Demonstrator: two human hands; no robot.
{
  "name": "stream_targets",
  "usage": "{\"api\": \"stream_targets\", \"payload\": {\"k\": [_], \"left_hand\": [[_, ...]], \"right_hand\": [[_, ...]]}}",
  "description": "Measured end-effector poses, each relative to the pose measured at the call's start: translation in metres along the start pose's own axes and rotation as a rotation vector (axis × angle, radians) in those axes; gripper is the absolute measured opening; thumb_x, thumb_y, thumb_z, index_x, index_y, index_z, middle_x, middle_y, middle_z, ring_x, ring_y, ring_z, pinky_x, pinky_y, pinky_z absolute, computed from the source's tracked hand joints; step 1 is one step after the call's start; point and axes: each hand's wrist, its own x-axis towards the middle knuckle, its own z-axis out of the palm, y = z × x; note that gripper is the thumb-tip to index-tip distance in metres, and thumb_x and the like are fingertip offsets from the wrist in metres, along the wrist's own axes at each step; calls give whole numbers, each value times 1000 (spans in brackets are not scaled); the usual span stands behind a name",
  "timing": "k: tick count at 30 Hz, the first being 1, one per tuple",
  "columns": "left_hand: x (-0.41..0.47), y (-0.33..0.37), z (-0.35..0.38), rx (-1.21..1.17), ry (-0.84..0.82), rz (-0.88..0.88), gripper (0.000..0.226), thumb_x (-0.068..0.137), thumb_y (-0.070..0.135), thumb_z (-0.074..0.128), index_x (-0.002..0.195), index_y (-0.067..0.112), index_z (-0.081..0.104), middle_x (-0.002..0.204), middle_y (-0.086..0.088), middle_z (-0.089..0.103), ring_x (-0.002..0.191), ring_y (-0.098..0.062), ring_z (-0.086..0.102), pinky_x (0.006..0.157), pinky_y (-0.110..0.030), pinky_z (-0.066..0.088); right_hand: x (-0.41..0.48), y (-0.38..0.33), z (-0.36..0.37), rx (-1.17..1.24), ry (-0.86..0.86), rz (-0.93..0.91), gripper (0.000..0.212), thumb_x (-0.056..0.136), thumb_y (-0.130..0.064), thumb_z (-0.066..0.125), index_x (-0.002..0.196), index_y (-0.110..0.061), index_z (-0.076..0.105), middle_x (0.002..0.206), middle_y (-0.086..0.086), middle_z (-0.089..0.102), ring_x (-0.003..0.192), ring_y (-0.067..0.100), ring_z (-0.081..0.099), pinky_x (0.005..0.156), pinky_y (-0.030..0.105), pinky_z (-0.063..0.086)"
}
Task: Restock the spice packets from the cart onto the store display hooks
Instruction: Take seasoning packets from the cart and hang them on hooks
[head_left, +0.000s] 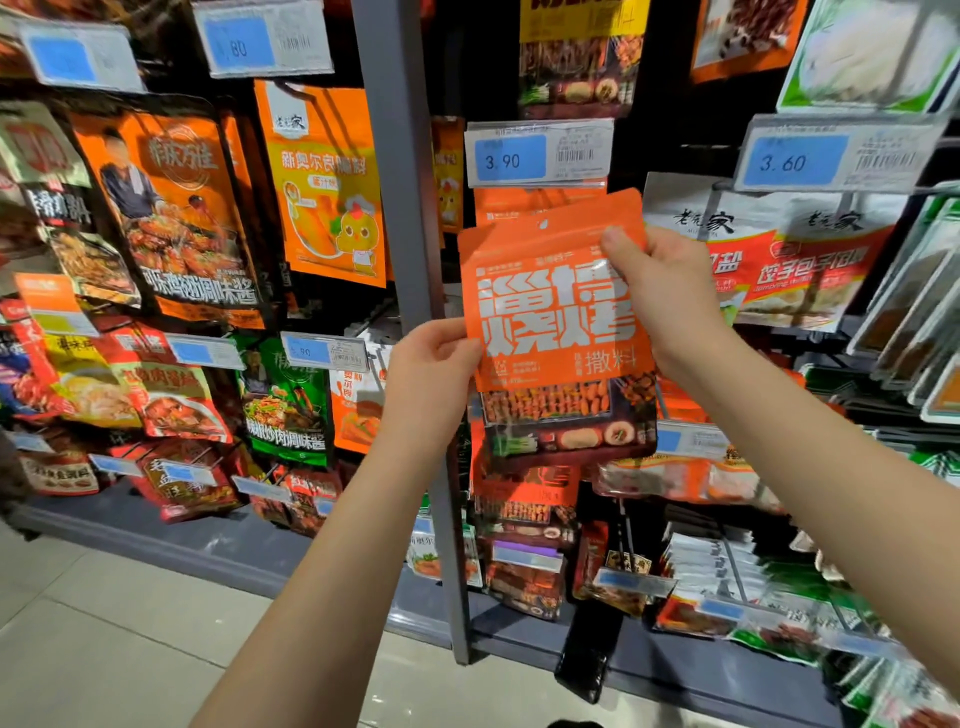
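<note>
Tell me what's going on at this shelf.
A person is restocking hanging spice packets. Both hands hold one orange spice packet up against the display: the left hand pinches its lower left edge and the right hand grips its upper right corner. The packet sits just below the 3.90 price tag, in front of matching packets already hanging there. Its hang hole does not look threaded onto a hook yet.
</note>
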Motion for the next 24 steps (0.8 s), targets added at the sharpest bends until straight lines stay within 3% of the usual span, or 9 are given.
{"api": "stream_targets", "payload": {"k": [5,7,11,13,16,21,24], "left_hand": [[-2,2,-9,333,166,199,28,98,12,49,124,13,60,111,6,61,100,-4,56,83,-12,44],[-2,2,-10,445,192,274,33,98,12,48,131,11,56,120,3,55,110,-8,51,88,-15,38],[0,-2,-9,642,215,435,49,97,10,51,144,5,39,142,-5,34,131,-14,36,98,-1,24],[2,-6,-10,736,210,464,57,96,10,53,148,4,29,152,-9,22,140,-22,27,111,-20,25],[3,-11,-10,849,189,468,64,95,11,56,149,3,24,156,-13,16,143,-29,22,113,-39,29],[5,-10,-17,900,146,467,63,95,13,56,149,3,26,156,-13,15,143,-31,23,110,-44,35],[5,-8,-19,899,130,464,63,95,15,56,149,5,25,156,-11,13,143,-29,22,110,-43,36]], "right_hand": [[2,1,3,-20,18,-36,25,99,-19,51,77,-17,63,74,-4,67,66,6,65,67,27,53],[3,2,6,-21,29,-30,25,99,-19,50,78,-17,63,74,-5,67,63,2,64,64,22,52],[4,4,15,14,47,24,24,100,-23,49,82,-13,62,75,-1,68,64,4,65,61,23,53],[5,4,20,29,58,48,30,100,-24,49,88,0,62,80,10,70,67,10,65,64,32,55],[5,1,28,55,75,80,41,100,-27,49,104,14,56,97,28,67,77,23,63,77,51,53],[6,2,34,88,97,111,41,99,-28,49,104,12,57,91,21,68,77,22,64,75,45,55],[6,5,33,97,108,89,45,99,-29,49,107,14,55,97,30,65,78,22,61,73,45,53]]}}
